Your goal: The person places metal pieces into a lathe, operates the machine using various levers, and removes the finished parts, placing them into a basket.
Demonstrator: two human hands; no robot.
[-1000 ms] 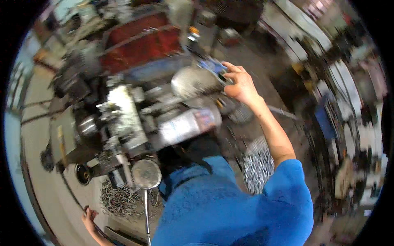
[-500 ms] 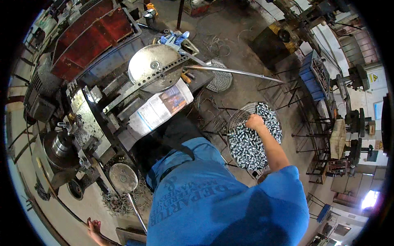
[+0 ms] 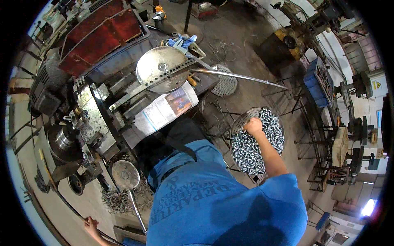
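Perforated round tray (image 3: 237, 125) holds small metal cylinders (image 3: 250, 151); right hand (image 3: 253, 125) rests among them, fingers' state indiscernible. Swarf (image 3: 119, 201) litters workshop floor (image 3: 246, 53).

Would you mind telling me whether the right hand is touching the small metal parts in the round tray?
Touching. The head view shows the right hand resting on the heap of small metal parts in the round tray.

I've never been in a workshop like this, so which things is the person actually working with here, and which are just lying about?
In use:
- right hand, reaching into the small metal parts
- perforated round tray holding them
- left hand, low beside the machine

Lying about:
- newspaper
- perforated metal disc
- long metal rod
- blue crate
- metal shavings
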